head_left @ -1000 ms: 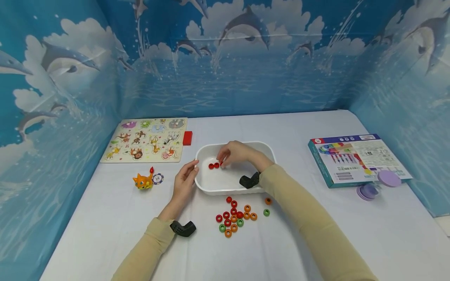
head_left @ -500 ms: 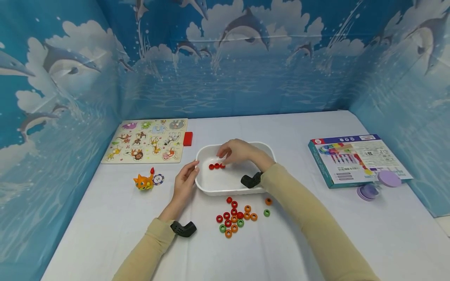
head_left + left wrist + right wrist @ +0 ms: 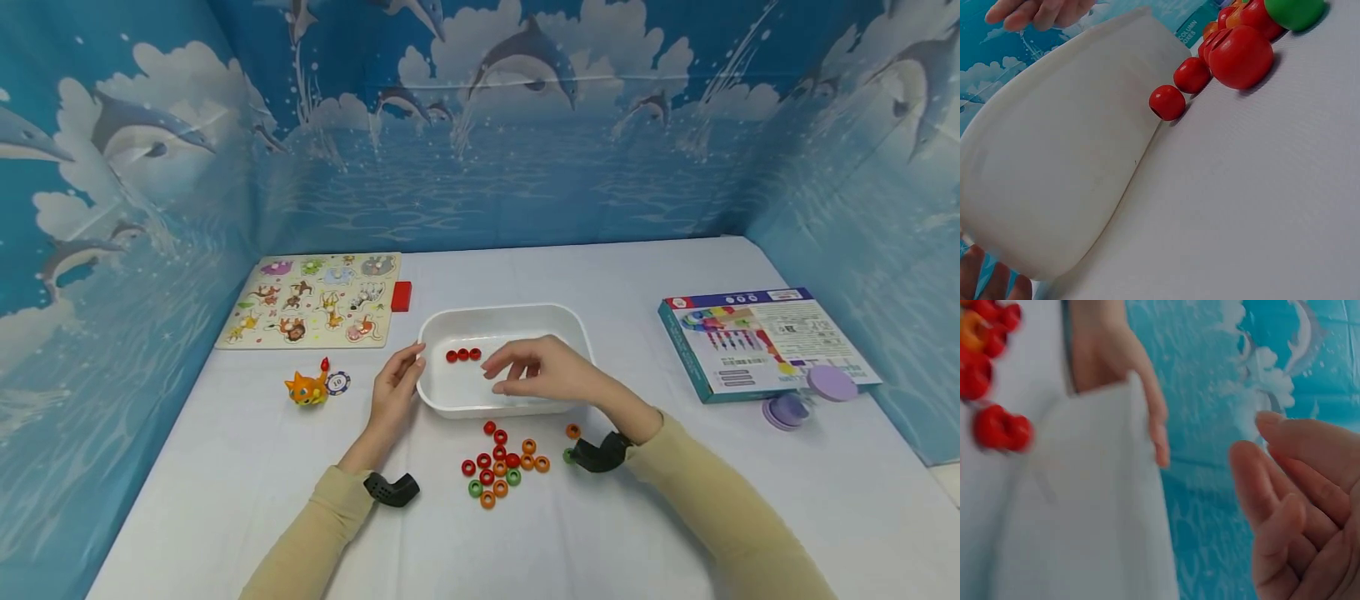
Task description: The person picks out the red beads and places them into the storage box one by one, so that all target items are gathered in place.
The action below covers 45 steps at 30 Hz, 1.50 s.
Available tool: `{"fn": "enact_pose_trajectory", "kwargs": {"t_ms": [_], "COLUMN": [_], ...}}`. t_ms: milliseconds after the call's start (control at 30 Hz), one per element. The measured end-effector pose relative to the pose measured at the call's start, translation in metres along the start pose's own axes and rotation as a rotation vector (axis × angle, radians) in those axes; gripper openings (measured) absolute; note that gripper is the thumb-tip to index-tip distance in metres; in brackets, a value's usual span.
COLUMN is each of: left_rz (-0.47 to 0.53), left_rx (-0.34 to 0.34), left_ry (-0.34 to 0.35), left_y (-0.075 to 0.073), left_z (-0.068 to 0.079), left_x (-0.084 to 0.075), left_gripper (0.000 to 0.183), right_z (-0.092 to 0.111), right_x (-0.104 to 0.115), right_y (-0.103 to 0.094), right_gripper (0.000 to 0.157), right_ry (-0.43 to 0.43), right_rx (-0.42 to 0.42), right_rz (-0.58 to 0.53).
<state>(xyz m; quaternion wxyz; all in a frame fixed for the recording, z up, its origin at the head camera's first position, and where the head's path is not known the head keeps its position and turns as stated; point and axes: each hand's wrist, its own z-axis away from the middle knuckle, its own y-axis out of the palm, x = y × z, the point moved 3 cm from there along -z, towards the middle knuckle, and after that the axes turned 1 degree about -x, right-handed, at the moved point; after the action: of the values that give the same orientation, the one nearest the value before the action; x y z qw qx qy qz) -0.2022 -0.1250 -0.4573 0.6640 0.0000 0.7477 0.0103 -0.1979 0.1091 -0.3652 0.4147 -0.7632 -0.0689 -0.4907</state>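
A white plastic tray (image 3: 525, 317) lies on the table with a short row of three red beads (image 3: 463, 355) inside. My left hand (image 3: 393, 383) rests against the tray's left end, its fairly straight fingers touching the outer wall and rim. Over the tray's right half is my right hand (image 3: 551, 371), its fingers loosely bent and thumb apart from them. Nothing shows between those fingers in the right wrist view, where the hand (image 3: 1310, 512) hovers beside the tray wall. Loose red, orange and green beads (image 3: 500, 489) lie in front of the tray.
At the back left is a wooden animal puzzle board (image 3: 318, 300) with a red block (image 3: 401, 296) beside it. Nearer are an orange toy figure (image 3: 306, 388) and a poker chip (image 3: 338, 382). A game box (image 3: 765, 342) and purple lidded tubs (image 3: 786, 410) stand at right.
My right hand has drawn back from the red beads, toward the right and nearer to me. The third bead now lies uncovered in the row. My left hand stays put.
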Motion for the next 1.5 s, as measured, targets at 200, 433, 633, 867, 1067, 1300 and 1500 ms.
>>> {"fn": "enact_pose_trajectory", "kwargs": {"t_ms": [200, 433, 633, 867, 1067, 1300, 1500], "left_rz": [0.016, 0.008, 0.008, 0.021, 0.013, 0.0, 0.02], "left_rx": [0.005, -0.005, -0.006, 0.002, -0.002, -0.005, -0.002], "left_ry": [0.028, 0.063, 0.054, 0.041, 0.035, 0.044, 0.07], "left_y": [-0.001, -0.002, -0.003, -0.002, -0.002, -0.002, -0.002], "left_z": [-0.002, -0.002, -0.002, -0.001, -0.001, -0.002, -0.002], "left_x": [0.007, 0.007, 0.009, 0.008, 0.008, 0.01, 0.01], "left_gripper": [0.034, 0.034, 0.034, 0.032, 0.033, 0.036, 0.036], "right_z": [0.035, 0.052, 0.053, 0.052, 0.052, 0.052, 0.053], "right_x": [0.006, 0.006, -0.026, -0.043, -0.048, -0.047, -0.043], "right_y": [0.027, 0.051, 0.066, 0.072, 0.074, 0.074, 0.073], "right_gripper": [0.022, 0.02, 0.023, 0.025, 0.024, 0.023, 0.022], "right_ry": [-0.008, -0.003, -0.028, -0.054, -0.043, -0.014, 0.026], "right_rx": [-0.044, -0.128, -0.188, -0.217, -0.225, -0.222, -0.23], "right_rz": [-0.053, -0.062, 0.06, 0.143, 0.209, 0.235, 0.267]}}
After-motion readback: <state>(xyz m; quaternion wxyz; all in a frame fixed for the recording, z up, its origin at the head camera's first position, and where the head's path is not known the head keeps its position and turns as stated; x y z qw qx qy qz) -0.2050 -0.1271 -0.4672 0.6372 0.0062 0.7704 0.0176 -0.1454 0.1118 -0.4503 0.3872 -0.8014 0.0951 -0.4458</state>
